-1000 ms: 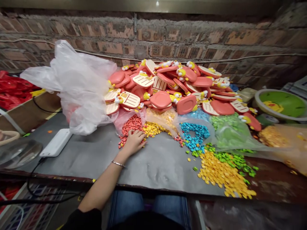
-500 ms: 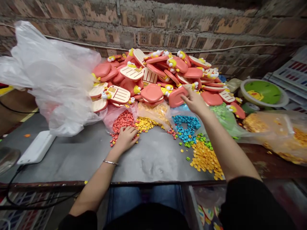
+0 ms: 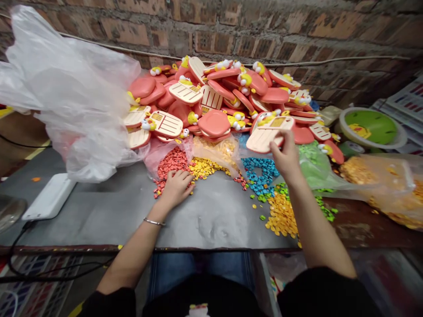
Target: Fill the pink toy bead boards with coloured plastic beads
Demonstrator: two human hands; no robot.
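My right hand [image 3: 287,157] grips a flat cream-faced toy piece with a yellow duck head [image 3: 267,132], lifted off the front of a big heap of pink toy pieces [image 3: 221,94]. My left hand [image 3: 176,186] rests fingers curled on the grey tabletop [image 3: 211,215], on the edge of a pile of small red beads [image 3: 172,162]. Piles of yellow beads [image 3: 203,167], blue beads [image 3: 262,169] and a larger yellow-orange pile [image 3: 280,215] lie between and around my hands.
A large crumpled clear plastic bag [image 3: 69,97] stands at the left. A white flat device [image 3: 49,198] with a cable lies near the left edge. A green bowl [image 3: 370,127] and a bag of orange beads [image 3: 390,185] sit right. A brick wall [image 3: 231,31] runs behind.
My right hand came into view, reached the heap, and now holds one toy piece turned cream side up. My left hand stayed on the red beads. The camera tilted down.
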